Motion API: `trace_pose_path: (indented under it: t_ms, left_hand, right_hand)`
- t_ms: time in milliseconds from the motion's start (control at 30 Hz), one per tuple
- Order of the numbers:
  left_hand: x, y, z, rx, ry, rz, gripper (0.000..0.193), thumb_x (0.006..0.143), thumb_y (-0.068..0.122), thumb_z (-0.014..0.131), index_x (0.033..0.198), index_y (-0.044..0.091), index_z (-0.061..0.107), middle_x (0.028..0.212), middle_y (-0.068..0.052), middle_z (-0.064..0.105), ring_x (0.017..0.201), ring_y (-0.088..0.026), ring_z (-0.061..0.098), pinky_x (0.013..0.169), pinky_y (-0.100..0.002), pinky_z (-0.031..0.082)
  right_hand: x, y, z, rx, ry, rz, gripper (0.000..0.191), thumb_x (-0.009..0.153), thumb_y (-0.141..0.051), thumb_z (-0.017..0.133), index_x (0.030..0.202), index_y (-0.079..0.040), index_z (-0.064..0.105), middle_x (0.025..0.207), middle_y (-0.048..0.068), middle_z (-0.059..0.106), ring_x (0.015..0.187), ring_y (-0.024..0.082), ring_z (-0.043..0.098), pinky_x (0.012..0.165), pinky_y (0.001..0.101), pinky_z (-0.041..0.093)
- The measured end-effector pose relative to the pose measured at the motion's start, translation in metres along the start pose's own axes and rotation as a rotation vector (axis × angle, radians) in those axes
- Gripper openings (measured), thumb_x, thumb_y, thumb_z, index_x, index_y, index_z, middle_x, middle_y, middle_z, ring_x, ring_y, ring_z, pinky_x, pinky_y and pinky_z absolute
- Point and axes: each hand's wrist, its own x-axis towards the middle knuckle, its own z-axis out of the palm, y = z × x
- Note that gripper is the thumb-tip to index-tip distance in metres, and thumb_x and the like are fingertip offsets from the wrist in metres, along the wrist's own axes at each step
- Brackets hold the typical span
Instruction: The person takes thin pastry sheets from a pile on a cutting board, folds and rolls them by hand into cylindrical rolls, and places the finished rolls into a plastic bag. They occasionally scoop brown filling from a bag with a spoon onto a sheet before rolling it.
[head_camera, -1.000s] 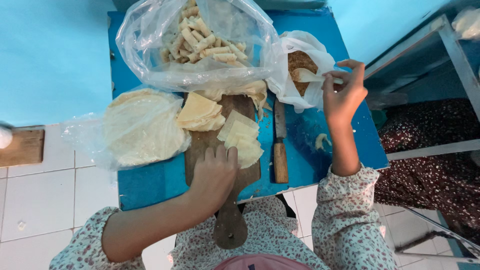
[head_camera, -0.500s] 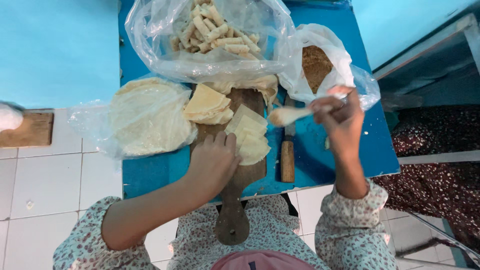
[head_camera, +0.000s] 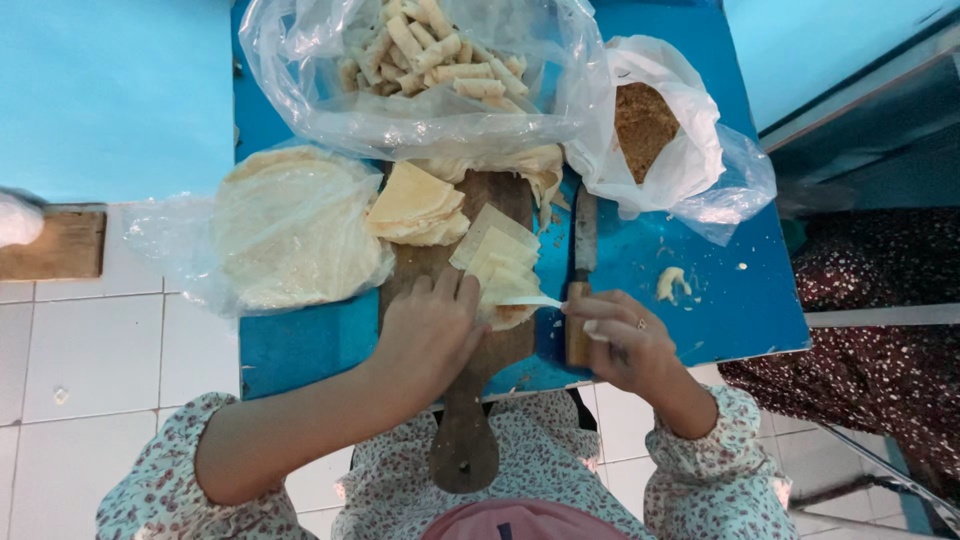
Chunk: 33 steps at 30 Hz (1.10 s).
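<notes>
Beside board (head_camera: 470, 400): knife (head_camera: 582, 250), bags (head_camera: 660, 140).

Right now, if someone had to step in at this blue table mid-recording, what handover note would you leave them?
Left hand: palm down on the wooden board, fingers pinning the near stack of cut wrapper pieces.
Right hand: holds a small white spoon, its tip over filling on the top wrapper.
Knife lies beside the board, unused.
Brown filling sits in the white bag at far right.
Done: a clear bag of finished rolls at the far edge.
Left: the wrapper under the spoon is unrolled; a second cut stack and bagged round wrappers are untouched.
</notes>
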Motion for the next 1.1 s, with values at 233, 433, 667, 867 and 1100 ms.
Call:
trace_pose_path:
  t_ms: [233,433,667,867,1100]
  left_hand:
    - [0.001,0.0,0.001,0.033,0.016,0.013,0.04,0.076,0.028,0.081,0.097,0.002,0.06,0.094,-0.016,0.061,0.085,-0.036,0.066,0.068,-0.045,0.055]
    - [-0.002,0.0,0.006,0.111,0.019,0.015,0.038,0.077,0.032,0.08,0.095,0.004,0.061,0.091,-0.014,0.06,0.081,-0.035,0.065,0.066,-0.046,0.054]
    - [-0.006,0.002,0.013,0.201,0.056,0.03,0.037,0.077,0.033,0.078,0.093,0.004,0.061,0.091,-0.014,0.06,0.082,-0.032,0.065,0.064,-0.043,0.054]
    - [-0.008,0.002,0.015,0.197,0.054,0.042,0.03,0.076,0.023,0.075,0.093,0.004,0.06,0.091,-0.013,0.06,0.082,-0.031,0.065,0.06,-0.041,0.054]
    - [-0.01,0.001,0.017,0.232,0.06,0.062,0.03,0.067,0.011,0.072,0.094,0.004,0.059,0.093,-0.012,0.059,0.082,-0.029,0.064,0.06,-0.04,0.054]
  right_hand:
    - [0.012,0.008,-0.011,-0.023,-0.106,-0.323,0.031,0.084,-0.002,0.07,0.104,0.001,0.047,0.113,0.03,0.067,0.092,0.042,0.072,0.069,0.0458,0.06]
    - [0.007,0.007,-0.019,-0.031,-0.103,-0.267,0.029,0.094,-0.008,0.07,0.106,-0.002,0.044,0.114,0.028,0.068,0.097,0.04,0.071,0.074,0.0461,0.06]
    - [0.012,0.046,-0.022,-0.191,0.34,-0.11,0.042,0.092,0.018,0.065,0.12,-0.003,0.043,0.096,0.021,0.067,0.093,0.033,0.072,0.076,0.0407,0.061]
    - [0.053,0.058,-0.041,-0.526,0.289,0.364,0.051,0.103,0.009,0.074,0.14,0.001,0.039,0.125,0.017,0.07,0.114,0.04,0.072,0.103,0.0428,0.055]
    - [0.045,-0.014,0.002,-0.269,-0.028,0.47,0.031,0.086,-0.01,0.083,0.111,-0.009,0.064,0.115,0.012,0.066,0.112,0.031,0.063,0.098,0.0433,0.047]
